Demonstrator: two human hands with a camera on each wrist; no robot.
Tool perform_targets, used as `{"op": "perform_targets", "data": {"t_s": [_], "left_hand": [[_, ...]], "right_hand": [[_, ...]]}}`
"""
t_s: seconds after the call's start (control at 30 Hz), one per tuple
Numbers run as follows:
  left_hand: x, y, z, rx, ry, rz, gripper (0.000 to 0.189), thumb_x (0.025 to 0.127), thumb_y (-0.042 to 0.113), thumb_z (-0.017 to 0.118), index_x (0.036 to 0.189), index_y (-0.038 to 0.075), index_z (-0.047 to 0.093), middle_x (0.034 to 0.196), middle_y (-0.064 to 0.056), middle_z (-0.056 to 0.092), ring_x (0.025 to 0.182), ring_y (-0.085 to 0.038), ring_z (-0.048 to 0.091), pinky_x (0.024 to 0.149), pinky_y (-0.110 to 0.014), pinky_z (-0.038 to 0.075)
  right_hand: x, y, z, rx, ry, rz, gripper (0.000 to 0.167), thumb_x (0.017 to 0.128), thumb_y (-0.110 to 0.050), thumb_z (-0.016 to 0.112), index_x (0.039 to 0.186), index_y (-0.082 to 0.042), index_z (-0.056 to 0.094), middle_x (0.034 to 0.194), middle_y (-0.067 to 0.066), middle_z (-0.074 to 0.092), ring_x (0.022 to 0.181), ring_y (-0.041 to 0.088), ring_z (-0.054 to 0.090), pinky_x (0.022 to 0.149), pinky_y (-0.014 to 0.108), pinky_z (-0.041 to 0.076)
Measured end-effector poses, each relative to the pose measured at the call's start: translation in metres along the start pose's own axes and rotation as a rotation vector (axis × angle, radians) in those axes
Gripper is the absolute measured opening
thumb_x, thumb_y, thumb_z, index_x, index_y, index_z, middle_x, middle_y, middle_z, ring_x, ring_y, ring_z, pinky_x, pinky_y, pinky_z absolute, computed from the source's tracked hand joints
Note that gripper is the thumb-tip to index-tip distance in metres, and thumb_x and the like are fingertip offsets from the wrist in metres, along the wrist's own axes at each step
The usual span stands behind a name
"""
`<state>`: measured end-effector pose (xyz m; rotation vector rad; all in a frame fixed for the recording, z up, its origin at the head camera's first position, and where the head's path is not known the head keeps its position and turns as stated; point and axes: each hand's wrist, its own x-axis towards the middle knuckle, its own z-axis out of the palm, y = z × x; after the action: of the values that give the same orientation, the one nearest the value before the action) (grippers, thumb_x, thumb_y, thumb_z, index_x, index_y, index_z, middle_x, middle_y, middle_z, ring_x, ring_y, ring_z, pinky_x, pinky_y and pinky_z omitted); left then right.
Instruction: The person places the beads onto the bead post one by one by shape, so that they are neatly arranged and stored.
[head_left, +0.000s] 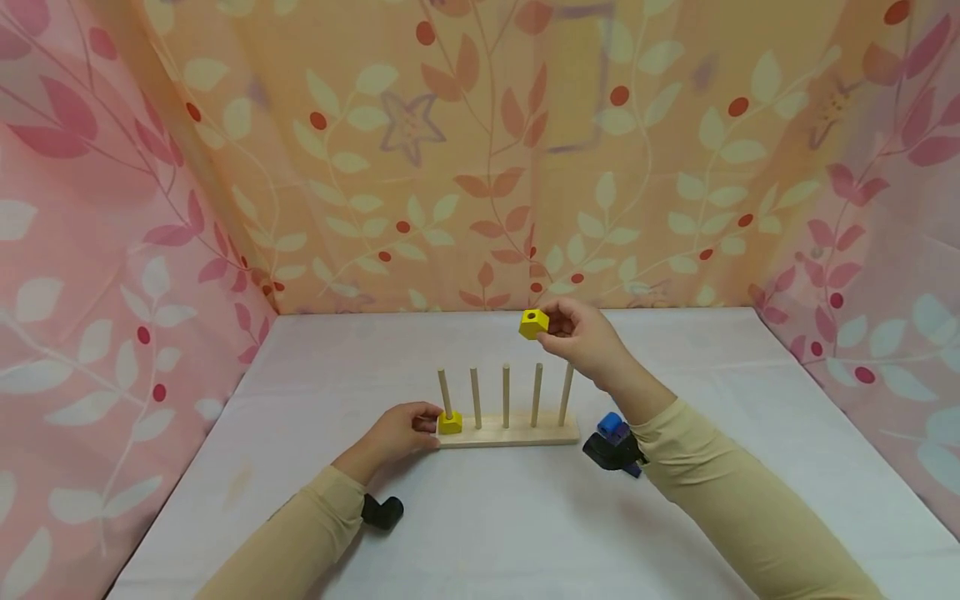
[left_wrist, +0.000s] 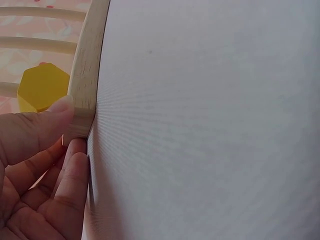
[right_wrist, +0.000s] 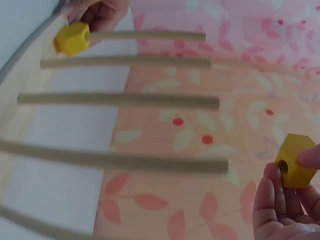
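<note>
A wooden peg stand [head_left: 510, 432] with several upright pegs rests on the white cloth. At the foot of its leftmost peg sits a yellow block [head_left: 450, 423], the peg passing through it. My left hand [head_left: 401, 429] grips the left end of the base; in the left wrist view the thumb [left_wrist: 55, 117] presses on its edge beside the block. My right hand [head_left: 585, 337] pinches a second yellow block [head_left: 533, 323] with a round hole, held in the air above and behind the pegs. The right wrist view shows this block [right_wrist: 296, 161] apart from the peg tips.
Blue and purple pieces [head_left: 611, 425] lie to the right of the stand, partly hidden by the black wrist camera [head_left: 611, 452]. Flowered cloth walls [head_left: 487, 167] enclose the back and both sides of the table.
</note>
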<state>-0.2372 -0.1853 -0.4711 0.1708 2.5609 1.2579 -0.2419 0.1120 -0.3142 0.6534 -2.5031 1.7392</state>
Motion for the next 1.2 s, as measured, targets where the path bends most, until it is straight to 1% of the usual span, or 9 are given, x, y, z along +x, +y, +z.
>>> {"op": "perform_targets", "data": {"t_s": [0.17, 0.27, 0.43, 0.53, 0.77, 0.87, 1.0, 1.1, 1.2], "left_hand": [[-0.001, 0.002, 0.001, -0.011, 0.005, 0.007, 0.046, 0.07, 0.006, 0.077, 0.112, 0.011, 0.061, 0.095, 0.002, 0.063, 0.088, -0.012, 0.058, 0.077, -0.029, 0.048], [-0.001, 0.003, 0.002, -0.016, 0.009, 0.005, 0.045, 0.07, 0.006, 0.077, 0.112, 0.011, 0.061, 0.094, 0.002, 0.063, 0.088, -0.012, 0.058, 0.077, -0.029, 0.048], [-0.001, 0.002, 0.002, -0.007, 0.015, -0.007, 0.044, 0.07, 0.006, 0.077, 0.111, 0.013, 0.062, 0.092, 0.003, 0.063, 0.087, -0.012, 0.058, 0.077, -0.029, 0.048], [-0.001, 0.002, 0.001, -0.001, 0.013, -0.003, 0.045, 0.071, 0.007, 0.077, 0.112, 0.012, 0.061, 0.093, 0.002, 0.063, 0.088, -0.012, 0.058, 0.078, -0.03, 0.048], [-0.001, 0.003, 0.0, 0.0, -0.003, -0.013, 0.045, 0.072, 0.009, 0.077, 0.114, 0.012, 0.061, 0.097, 0.002, 0.063, 0.09, -0.012, 0.058, 0.081, -0.031, 0.049], [-0.001, 0.002, 0.0, 0.008, -0.013, -0.015, 0.045, 0.072, 0.01, 0.076, 0.114, 0.013, 0.06, 0.099, 0.002, 0.063, 0.091, -0.013, 0.058, 0.081, -0.031, 0.049], [-0.002, 0.002, -0.001, 0.01, -0.016, 0.0, 0.044, 0.073, 0.01, 0.076, 0.114, 0.012, 0.061, 0.1, 0.001, 0.064, 0.092, -0.014, 0.059, 0.081, -0.032, 0.049], [-0.001, 0.001, -0.001, 0.006, -0.009, 0.011, 0.043, 0.073, 0.009, 0.076, 0.113, 0.012, 0.061, 0.101, 0.001, 0.064, 0.093, -0.014, 0.059, 0.081, -0.033, 0.049], [0.0, 0.0, -0.001, -0.002, 0.0, 0.004, 0.042, 0.072, 0.009, 0.076, 0.111, 0.013, 0.062, 0.1, 0.002, 0.064, 0.093, -0.013, 0.06, 0.082, -0.032, 0.048]], "right_hand": [[0.005, -0.005, 0.022, 0.07, -0.05, -0.011, 0.038, 0.083, 0.004, 0.059, 0.119, -0.002, 0.051, 0.105, 0.015, 0.055, 0.089, 0.026, 0.055, 0.074, 0.021, 0.048], [0.008, -0.007, 0.033, 0.082, -0.078, -0.007, 0.04, 0.083, 0.002, 0.058, 0.122, -0.006, 0.052, 0.105, 0.013, 0.057, 0.089, 0.024, 0.055, 0.074, 0.022, 0.049], [0.012, -0.011, 0.05, 0.043, -0.088, -0.026, 0.032, 0.083, 0.0, 0.061, 0.114, -0.003, 0.055, 0.105, 0.011, 0.058, 0.088, 0.021, 0.057, 0.076, 0.025, 0.05], [0.013, -0.014, 0.061, 0.041, -0.11, -0.044, 0.029, 0.083, -0.001, 0.062, 0.111, -0.001, 0.055, 0.104, 0.012, 0.059, 0.088, 0.021, 0.058, 0.078, 0.027, 0.05], [0.013, -0.016, 0.087, 0.057, -0.154, -0.068, 0.025, 0.084, -0.003, 0.063, 0.108, -0.005, 0.058, 0.103, 0.008, 0.061, 0.09, 0.017, 0.06, 0.079, 0.027, 0.05], [0.013, -0.017, 0.096, 0.033, -0.149, -0.072, 0.024, 0.084, -0.005, 0.064, 0.107, -0.008, 0.059, 0.102, 0.003, 0.061, 0.092, 0.015, 0.059, 0.083, 0.028, 0.048], [0.012, -0.016, 0.106, -0.003, -0.112, -0.054, 0.023, 0.085, -0.007, 0.064, 0.107, -0.011, 0.06, 0.101, -0.001, 0.062, 0.101, 0.015, 0.057, 0.091, 0.035, 0.044], [0.01, -0.014, 0.11, 0.003, -0.082, -0.023, 0.024, 0.085, -0.008, 0.064, 0.108, -0.011, 0.06, 0.1, -0.001, 0.062, 0.106, 0.018, 0.055, 0.096, 0.039, 0.04], [0.009, -0.012, 0.113, 0.019, -0.062, 0.006, 0.024, 0.085, -0.009, 0.064, 0.109, -0.011, 0.06, 0.101, 0.001, 0.061, 0.106, 0.02, 0.054, 0.097, 0.039, 0.039]]}}
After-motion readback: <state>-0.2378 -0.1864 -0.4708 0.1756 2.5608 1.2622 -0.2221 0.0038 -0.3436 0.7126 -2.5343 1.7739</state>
